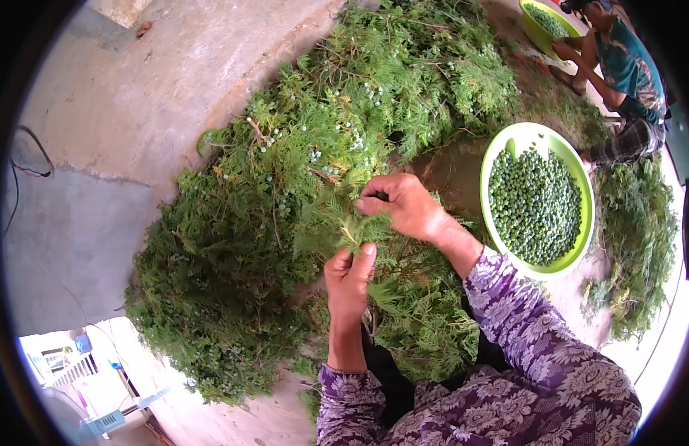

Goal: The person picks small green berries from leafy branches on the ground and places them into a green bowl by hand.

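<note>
My left hand [349, 276] grips the stem of a green leafy sprig [343, 227] and holds it upright. My right hand [401, 204] is closed over the top of the same sprig, fingers pinched into its foliage. Both hands work over a big heap of cut green branches [285, 186] dotted with pale green berries, which covers the concrete floor. A lime-green bowl [504, 149] full of picked green berries [534, 204] stands just right of my right wrist. Purple patterned sleeves cover both my arms.
Another person [619, 74] sits at the top right beside a second green bowl [536, 30] of berries. A smaller pile of stripped greenery [638, 245] lies right of the near bowl. Bare concrete [99, 149] lies to the left, with a thin cable [32, 160].
</note>
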`<state>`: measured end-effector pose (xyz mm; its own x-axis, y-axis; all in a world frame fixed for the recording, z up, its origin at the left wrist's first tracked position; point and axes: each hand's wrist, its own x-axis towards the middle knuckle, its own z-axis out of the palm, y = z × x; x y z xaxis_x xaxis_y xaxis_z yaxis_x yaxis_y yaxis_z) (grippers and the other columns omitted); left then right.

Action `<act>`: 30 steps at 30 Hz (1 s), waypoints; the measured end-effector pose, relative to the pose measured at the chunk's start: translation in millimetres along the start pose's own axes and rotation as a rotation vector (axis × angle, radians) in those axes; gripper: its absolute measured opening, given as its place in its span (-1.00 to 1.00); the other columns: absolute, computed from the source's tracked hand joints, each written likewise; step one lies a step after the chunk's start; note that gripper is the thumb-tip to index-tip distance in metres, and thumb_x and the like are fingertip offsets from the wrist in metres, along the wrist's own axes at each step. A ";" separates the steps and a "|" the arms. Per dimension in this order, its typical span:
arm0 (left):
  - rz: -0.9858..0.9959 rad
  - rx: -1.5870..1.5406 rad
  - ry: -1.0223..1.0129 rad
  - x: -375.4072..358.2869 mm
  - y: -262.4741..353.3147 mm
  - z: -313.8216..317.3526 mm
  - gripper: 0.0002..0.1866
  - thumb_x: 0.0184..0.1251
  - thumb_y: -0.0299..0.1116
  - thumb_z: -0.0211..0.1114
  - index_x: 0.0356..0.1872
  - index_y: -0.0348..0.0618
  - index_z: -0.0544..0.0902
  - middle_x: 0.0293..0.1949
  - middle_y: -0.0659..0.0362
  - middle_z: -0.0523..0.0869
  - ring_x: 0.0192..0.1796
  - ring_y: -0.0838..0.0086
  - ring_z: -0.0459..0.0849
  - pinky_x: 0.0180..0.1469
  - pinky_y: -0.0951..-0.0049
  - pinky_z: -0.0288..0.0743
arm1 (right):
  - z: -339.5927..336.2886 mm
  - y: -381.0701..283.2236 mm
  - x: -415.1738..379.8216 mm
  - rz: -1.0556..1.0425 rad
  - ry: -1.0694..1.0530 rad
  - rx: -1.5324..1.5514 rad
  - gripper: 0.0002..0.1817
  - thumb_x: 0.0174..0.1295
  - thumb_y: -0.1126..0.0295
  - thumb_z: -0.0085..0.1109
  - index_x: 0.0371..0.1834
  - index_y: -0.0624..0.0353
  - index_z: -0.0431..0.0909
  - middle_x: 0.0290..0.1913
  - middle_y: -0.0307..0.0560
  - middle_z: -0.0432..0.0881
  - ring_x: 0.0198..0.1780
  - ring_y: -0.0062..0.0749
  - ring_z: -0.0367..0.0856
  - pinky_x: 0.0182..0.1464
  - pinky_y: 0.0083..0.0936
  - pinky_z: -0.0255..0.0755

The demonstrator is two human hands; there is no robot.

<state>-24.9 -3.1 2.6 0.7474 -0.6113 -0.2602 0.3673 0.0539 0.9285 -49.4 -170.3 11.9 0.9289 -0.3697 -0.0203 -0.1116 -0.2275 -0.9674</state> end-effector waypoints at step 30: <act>-0.040 -0.156 -0.308 -18.7 -3.9 -25.7 -0.72 -0.10 -0.46 0.43 -0.30 -0.29 0.61 -0.26 0.04 0.65 -0.30 0.45 0.61 -0.41 0.54 0.49 | -9.2 -0.1 6.2 0.314 -0.112 0.711 -0.42 0.17 -0.04 0.06 0.02 0.27 0.38 -0.30 -0.12 0.52 -0.50 -0.64 0.47 -0.57 -0.75 0.22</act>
<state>-26.1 28.4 -3.0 0.5369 -0.8240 -0.1812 0.4913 0.1308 0.8611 -46.9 -180.8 14.2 0.9255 -0.2195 -0.3086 -0.1575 0.5180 -0.8407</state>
